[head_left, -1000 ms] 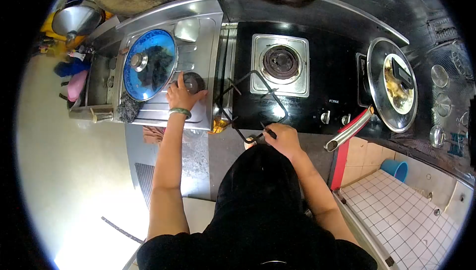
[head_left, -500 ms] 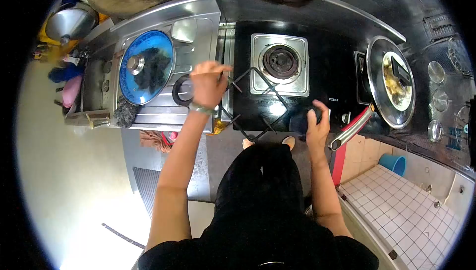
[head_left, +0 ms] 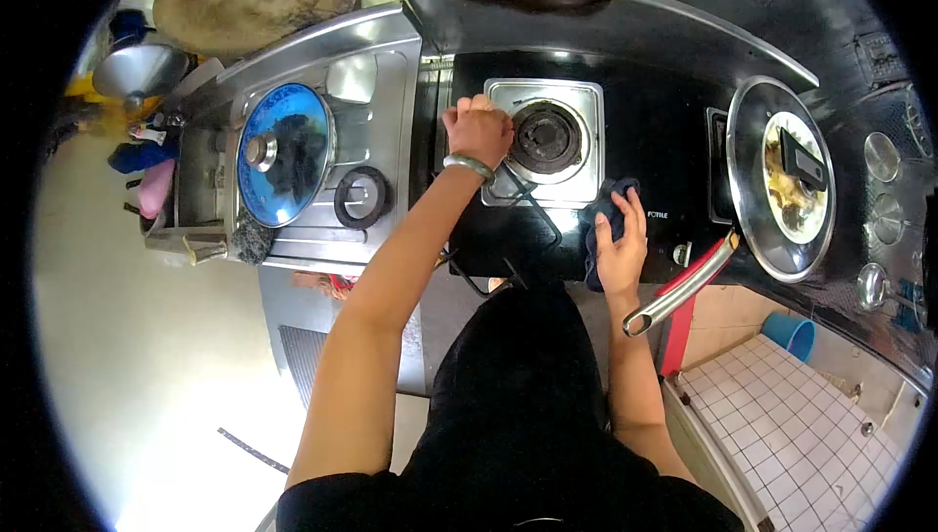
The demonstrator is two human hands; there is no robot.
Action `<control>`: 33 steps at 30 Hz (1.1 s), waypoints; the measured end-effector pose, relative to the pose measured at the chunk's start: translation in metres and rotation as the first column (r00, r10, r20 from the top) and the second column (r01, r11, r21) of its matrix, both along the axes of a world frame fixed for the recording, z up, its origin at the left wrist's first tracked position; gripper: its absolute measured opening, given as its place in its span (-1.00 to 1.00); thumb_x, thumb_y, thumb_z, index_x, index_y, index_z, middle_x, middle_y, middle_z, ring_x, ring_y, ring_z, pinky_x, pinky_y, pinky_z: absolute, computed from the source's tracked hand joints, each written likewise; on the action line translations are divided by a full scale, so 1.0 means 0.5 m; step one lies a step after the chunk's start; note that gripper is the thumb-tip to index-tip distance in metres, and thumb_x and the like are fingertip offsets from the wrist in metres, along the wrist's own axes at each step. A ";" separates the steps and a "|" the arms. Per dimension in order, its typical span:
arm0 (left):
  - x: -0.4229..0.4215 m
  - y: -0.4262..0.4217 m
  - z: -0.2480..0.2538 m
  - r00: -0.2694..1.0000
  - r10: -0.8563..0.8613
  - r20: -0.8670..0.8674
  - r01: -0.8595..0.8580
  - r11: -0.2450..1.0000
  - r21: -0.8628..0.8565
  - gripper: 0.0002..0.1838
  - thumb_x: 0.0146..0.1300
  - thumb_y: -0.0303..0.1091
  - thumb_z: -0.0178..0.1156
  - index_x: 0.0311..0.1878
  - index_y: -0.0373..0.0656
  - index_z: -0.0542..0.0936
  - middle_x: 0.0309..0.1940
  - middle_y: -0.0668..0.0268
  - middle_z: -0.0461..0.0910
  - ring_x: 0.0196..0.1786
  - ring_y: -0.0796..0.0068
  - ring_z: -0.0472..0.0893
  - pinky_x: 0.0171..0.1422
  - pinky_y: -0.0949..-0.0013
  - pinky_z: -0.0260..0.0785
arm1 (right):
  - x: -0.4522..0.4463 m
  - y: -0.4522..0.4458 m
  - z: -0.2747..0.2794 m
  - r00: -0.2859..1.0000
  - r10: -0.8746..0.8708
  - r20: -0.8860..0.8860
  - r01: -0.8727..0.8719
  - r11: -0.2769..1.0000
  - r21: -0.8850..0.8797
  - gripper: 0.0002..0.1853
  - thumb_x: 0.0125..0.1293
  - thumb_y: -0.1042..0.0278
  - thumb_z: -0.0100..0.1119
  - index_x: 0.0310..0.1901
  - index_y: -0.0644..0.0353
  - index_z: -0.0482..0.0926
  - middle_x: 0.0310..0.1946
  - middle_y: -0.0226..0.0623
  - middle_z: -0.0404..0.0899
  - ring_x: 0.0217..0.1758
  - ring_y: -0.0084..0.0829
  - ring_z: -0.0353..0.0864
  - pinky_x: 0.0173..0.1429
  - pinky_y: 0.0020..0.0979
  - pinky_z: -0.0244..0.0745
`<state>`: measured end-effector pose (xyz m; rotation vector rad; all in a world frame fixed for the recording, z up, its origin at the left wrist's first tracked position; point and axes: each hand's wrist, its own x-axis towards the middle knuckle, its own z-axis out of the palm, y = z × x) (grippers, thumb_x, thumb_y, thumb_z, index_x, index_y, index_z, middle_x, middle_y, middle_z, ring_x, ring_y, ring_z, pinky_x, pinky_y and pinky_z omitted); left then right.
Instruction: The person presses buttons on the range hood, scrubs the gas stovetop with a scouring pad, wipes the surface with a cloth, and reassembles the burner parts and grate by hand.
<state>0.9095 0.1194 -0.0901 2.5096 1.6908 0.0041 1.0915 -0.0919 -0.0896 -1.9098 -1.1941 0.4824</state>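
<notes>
My left hand (head_left: 479,133), with a bangle at the wrist, is closed on a black metal pan support (head_left: 532,202) at the left edge of the burner's steel tray. The support's prongs slant down toward the front edge of the hob, partly hidden by my forearm. My right hand (head_left: 621,247) is on a dark cloth (head_left: 593,244) at the hob's front, its thumb and fingers curled around the fabric. Between my hands and farther back is the round burner (head_left: 547,137) in its square steel tray (head_left: 594,166).
A black ring (head_left: 362,198) and a blue pan (head_left: 256,180) under a glass lid occupy the steel drainboard (head_left: 391,83) at left. To the right, a lidded pan's metal handle (head_left: 684,288) juts past the front of the black hob (head_left: 674,131).
My left hand has moved right from the drainboard side to the burner tray, carrying the pan support. My right hand now bunches the dark cloth on the hob. The view has shifted slightly.
</notes>
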 end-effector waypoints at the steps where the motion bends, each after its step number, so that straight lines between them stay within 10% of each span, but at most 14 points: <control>1: -0.005 -0.006 -0.014 0.999 -0.002 0.041 0.000 0.999 0.049 -0.80 0.16 -0.12 0.31 -0.18 0.12 0.74 0.02 0.33 0.51 0.18 0.20 0.42 0.29 -0.05 0.16 | 0.003 0.001 0.001 1.000 0.012 0.017 -0.012 1.000 -0.009 -0.57 0.34 0.33 0.26 0.21 0.24 0.52 0.43 0.03 0.31 0.47 0.00 0.33 0.50 -0.20 0.26; 27: -0.008 -0.027 -0.035 0.984 -0.054 0.167 0.060 0.998 -0.028 -0.51 0.17 -0.30 0.23 0.21 0.26 0.58 0.23 0.19 0.39 0.35 0.05 0.33 0.38 -0.26 0.13 | 0.022 0.008 -0.007 0.995 0.100 0.008 -0.100 0.995 0.008 -0.59 0.35 0.36 0.25 0.20 0.23 0.53 0.36 -0.05 0.41 0.41 -0.08 0.40 0.47 -0.26 0.25; 33: -0.005 -0.019 -0.016 0.981 -0.066 0.182 0.086 0.991 -0.101 -0.45 0.17 -0.43 0.17 0.23 0.33 0.63 0.09 0.32 0.45 0.24 0.20 0.38 0.37 -0.03 0.10 | 0.026 0.012 -0.022 0.991 0.119 0.065 -0.118 0.993 -0.014 -0.59 0.35 0.33 0.25 0.20 0.20 0.54 0.36 -0.07 0.42 0.41 -0.09 0.42 0.44 -0.27 0.30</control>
